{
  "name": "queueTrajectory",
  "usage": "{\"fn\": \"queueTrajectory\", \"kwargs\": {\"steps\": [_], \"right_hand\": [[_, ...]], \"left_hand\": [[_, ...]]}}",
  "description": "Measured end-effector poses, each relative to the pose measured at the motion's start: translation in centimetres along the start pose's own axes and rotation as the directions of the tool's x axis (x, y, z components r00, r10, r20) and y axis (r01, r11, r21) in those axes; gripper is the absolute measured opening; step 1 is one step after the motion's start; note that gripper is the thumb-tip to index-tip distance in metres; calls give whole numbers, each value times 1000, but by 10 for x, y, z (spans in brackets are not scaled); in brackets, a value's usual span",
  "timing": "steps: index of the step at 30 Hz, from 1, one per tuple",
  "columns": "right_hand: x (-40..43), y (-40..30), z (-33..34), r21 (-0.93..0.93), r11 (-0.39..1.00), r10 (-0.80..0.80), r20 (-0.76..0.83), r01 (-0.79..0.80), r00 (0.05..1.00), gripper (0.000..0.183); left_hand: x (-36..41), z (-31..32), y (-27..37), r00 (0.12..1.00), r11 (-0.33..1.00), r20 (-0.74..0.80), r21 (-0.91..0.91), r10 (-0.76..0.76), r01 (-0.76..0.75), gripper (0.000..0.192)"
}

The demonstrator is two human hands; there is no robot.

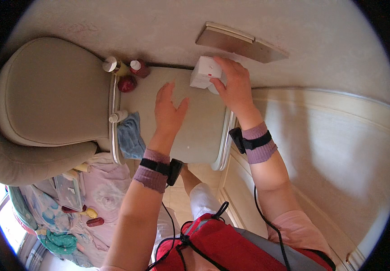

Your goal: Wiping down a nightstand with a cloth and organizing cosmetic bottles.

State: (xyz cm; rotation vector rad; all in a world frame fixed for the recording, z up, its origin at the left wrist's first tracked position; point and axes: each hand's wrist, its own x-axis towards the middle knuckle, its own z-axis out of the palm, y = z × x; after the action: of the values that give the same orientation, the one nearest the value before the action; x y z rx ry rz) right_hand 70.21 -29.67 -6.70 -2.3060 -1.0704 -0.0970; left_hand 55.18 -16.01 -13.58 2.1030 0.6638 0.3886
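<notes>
A small white box (201, 75) stands at the back right of a pale bedside cabinet top (195, 135). My right hand (237, 83) is at the box's right side, thumb and forefinger spread along its edge. Whether those fingers grip or merely touch the box is unclear. Part of a white rounded object (214, 89) shows beneath my right thumb. My left hand (168, 110) is over the middle of the top, fingers apart, holding nothing. To its left lie a folded blue cloth (130, 135) and a small white bottle (118, 116) tipped on its side.
Back left are a red bottle with a white cap (140, 68), a yellow bottle (122, 70) and a round dark red object (127, 83). A padded headboard (52, 91) borders the left; a wall switch panel (242, 42) is behind. Bedding (107, 193) bears a clear plastic box (69, 191).
</notes>
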Motion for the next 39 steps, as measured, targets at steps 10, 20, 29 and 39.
{"fn": "queueTrajectory", "kwargs": {"steps": [10,20,29,39], "right_hand": [[-12,15,20,-51,998,26,-56,-28,998,49],[-20,11,25,-144,988,-58,-36,52,998,66],[-52,-59,18,-22,1000,9,-102,-11,995,50],[-106,-199,78,198,969,-191,216,148,958,33]], "left_hand": [[-74,-9,-24,972,970,99,-99,-215,224,39],[-138,-29,-36,918,901,90,-174,-387,397,34],[-165,-62,-39,860,833,19,-240,-509,499,33],[-204,-131,-71,872,836,-32,-301,-489,458,31]]}}
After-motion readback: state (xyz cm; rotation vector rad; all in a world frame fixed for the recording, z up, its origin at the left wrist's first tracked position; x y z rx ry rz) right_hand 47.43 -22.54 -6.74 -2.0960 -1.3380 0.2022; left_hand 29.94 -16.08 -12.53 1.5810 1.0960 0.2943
